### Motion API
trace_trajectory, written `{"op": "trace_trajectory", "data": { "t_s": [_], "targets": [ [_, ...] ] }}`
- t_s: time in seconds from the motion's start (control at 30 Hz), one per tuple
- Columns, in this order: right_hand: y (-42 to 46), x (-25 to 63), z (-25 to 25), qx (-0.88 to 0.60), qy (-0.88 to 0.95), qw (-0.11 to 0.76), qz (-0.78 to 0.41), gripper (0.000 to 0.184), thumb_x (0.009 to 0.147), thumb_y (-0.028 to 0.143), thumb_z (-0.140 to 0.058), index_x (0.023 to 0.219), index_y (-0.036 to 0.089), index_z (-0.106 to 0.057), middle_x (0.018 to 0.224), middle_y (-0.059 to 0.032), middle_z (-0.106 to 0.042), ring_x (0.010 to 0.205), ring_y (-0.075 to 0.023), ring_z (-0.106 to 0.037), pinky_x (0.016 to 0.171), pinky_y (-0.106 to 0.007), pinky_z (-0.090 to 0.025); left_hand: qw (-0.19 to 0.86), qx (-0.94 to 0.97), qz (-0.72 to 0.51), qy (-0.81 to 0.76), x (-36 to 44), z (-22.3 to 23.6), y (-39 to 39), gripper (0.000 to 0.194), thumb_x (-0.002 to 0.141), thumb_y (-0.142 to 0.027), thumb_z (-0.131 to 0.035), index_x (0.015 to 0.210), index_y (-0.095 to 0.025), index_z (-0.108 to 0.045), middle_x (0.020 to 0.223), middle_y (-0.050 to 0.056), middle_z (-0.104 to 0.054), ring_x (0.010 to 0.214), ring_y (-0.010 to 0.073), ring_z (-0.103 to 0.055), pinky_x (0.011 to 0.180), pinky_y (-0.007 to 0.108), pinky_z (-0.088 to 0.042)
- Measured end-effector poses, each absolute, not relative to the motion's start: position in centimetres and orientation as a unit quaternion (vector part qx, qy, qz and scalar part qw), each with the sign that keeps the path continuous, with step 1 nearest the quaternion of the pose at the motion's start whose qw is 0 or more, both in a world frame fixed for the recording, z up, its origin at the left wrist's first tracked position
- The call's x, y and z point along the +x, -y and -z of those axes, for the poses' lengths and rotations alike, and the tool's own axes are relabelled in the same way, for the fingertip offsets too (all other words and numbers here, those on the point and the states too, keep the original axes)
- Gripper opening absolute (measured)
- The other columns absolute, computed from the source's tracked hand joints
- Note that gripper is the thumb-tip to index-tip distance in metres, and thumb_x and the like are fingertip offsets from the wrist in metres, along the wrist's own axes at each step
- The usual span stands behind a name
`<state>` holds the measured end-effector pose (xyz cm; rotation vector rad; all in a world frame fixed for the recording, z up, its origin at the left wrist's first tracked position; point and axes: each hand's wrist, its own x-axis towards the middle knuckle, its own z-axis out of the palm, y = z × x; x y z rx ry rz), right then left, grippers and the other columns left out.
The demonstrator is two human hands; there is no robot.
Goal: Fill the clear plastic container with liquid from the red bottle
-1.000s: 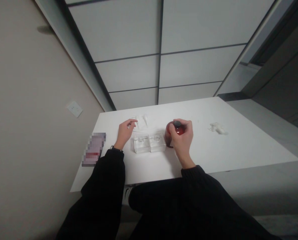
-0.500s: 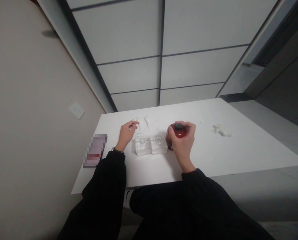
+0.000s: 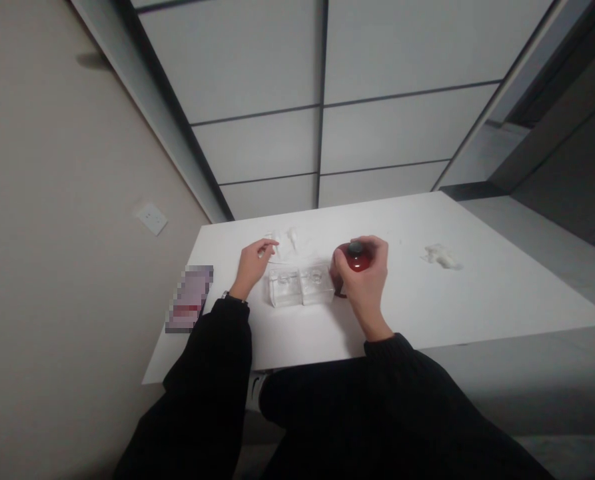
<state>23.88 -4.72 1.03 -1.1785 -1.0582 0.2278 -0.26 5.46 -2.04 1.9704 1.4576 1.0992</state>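
Bottle (image 3: 358, 262) clamped in right hand (image 3: 367, 287); left hand (image 3: 251, 269) well apart, both over white table (image 3: 477, 300)

Left to right: a mosaic-blurred rectangular object (image 3: 190, 299) lies at the table's left edge, its kind impossible to make out. A wall socket plate (image 3: 152, 219) sits on the wall beyond it. The left arm enters in a black sleeve (image 3: 210, 353), with a wristwatch (image 3: 226, 295) at the wrist. The left hand rests beside crumpled white material (image 3: 287, 245), its fingertips (image 3: 272, 247) at that material's edge; any pinch is too small to tell. A transparent two-compartment plastic tray (image 3: 297, 288) stands between the hands, just right of the left hand. The red bottle sits at the tray's right end, touching it or just beside it. The right hand wraps the bottle from above, hiding much of it, with its dark cap (image 3: 356, 248) showing. Whether the base meets the table is hidden. A wide stretch of tabletop separates the right hand from a white tissue wad (image 3: 442, 257) near the right side. The black sleeves cut across the table's near edge.
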Motion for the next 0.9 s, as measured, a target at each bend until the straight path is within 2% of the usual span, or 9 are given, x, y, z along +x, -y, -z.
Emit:
{"op": "trace_trajectory", "data": {
  "t_s": [0.13, 0.27, 0.37, 0.5, 0.6, 0.73, 0.83, 0.9],
  "targets": [
    [4.66, 23.96, -0.97, -0.532, 0.499, 0.678, -0.091, 0.017, 0.083, 0.030, -0.072, 0.097, 0.024, -0.066, 0.103, -0.0038, -0.061, 0.101, -0.0226, -0.061, 0.098, -0.044, -0.050, 0.228, 0.717, -0.397, -0.526, -0.27, 1.89, -5.32, 0.026, 0.094, -0.026, -0.056, 0.103, -0.019, -0.079, 0.093, 0.005, -0.080, 0.087, 0.0204, -0.073, 0.088, 0.033, -0.054],
    [4.58, 24.05, -0.82, -0.530, 0.478, 0.692, -0.108, 0.029, 0.080, 0.030, -0.075, 0.106, 0.024, -0.062, 0.104, -0.0031, -0.061, 0.099, -0.0219, -0.062, 0.096, -0.044, -0.052, 0.229, 0.718, -0.397, -0.524, -0.30, 1.87, -5.29, 0.026, 0.094, -0.026, -0.056, 0.103, -0.019, -0.079, 0.093, 0.004, -0.080, 0.088, 0.0200, -0.073, 0.089, 0.033, -0.054],
    [4.59, 24.10, -0.79, -0.532, 0.501, 0.677, -0.094, 0.022, 0.082, 0.030, -0.073, 0.102, 0.024, -0.066, 0.106, -0.0043, -0.059, 0.104, -0.0232, -0.061, 0.101, -0.046, -0.050, 0.230, 0.718, -0.396, -0.523, -0.31, 1.90, -5.31, 0.026, 0.094, -0.026, -0.056, 0.103, -0.019, -0.079, 0.097, 0.005, -0.081, 0.088, 0.0198, -0.073, 0.089, 0.033, -0.055],
    [4.63, 24.14, -0.85, -0.528, 0.481, 0.690, -0.117, 0.030, 0.080, 0.029, -0.075, 0.107, 0.024, -0.063, 0.105, -0.0035, -0.060, 0.100, -0.0225, -0.061, 0.097, -0.045, -0.052, 0.230, 0.718, -0.396, -0.524, -0.30, 1.91, -5.33, 0.026, 0.095, -0.027, -0.056, 0.104, -0.019, -0.079, 0.100, 0.005, -0.081, 0.089, 0.0202, -0.074, 0.090, 0.034, -0.056],
    [4.63, 24.20, -0.85, -0.532, 0.503, 0.673, -0.104, 0.023, 0.082, 0.029, -0.073, 0.103, 0.025, -0.066, 0.107, -0.0040, -0.058, 0.104, -0.0230, -0.061, 0.101, -0.046, -0.050, 0.229, 0.718, -0.395, -0.525, -0.32, 1.93, -5.35, 0.026, 0.095, -0.026, -0.056, 0.104, -0.019, -0.079, 0.099, 0.005, -0.081, 0.089, 0.0201, -0.074, 0.091, 0.034, -0.056],
    [4.59, 24.30, -0.78, -0.527, 0.486, 0.686, -0.123, 0.033, 0.079, 0.029, -0.075, 0.109, 0.025, -0.061, 0.105, -0.0029, -0.059, 0.099, -0.0222, -0.061, 0.096, -0.045, -0.052, 0.228, 0.718, -0.394, -0.527, -0.38, 2.02, -5.40, 0.026, 0.094, -0.026, -0.056, 0.104, -0.019, -0.079, 0.094, 0.005, -0.080, 0.088, 0.0203, -0.073, 0.089, 0.033, -0.055],
    [4.57, 24.37, -0.76, -0.531, 0.507, 0.671, -0.101, 0.024, 0.081, 0.029, -0.073, 0.103, 0.024, -0.065, 0.106, -0.0039, -0.058, 0.103, -0.0230, -0.060, 0.099, -0.046, -0.050, 0.228, 0.718, -0.393, -0.528, -0.40, 2.07, -5.43, 0.026, 0.094, -0.026, -0.056, 0.104, -0.019, -0.079, 0.093, 0.005, -0.080, 0.088, 0.0203, -0.073, 0.089, 0.033, -0.055],
    [4.59, 24.39, -0.76, -0.530, 0.509, 0.670, -0.102, 0.027, 0.081, 0.029, -0.073, 0.107, 0.024, -0.065, 0.109, -0.0042, -0.059, 0.104, -0.0228, -0.061, 0.100, -0.046, -0.050, 0.229, 0.719, -0.392, -0.527, -0.40, 2.07, -5.43, 0.026, 0.094, -0.026, -0.056, 0.104, -0.019, -0.079, 0.092, 0.005, -0.080, 0.088, 0.0203, -0.073, 0.089, 0.033, -0.055]
  ]
}}
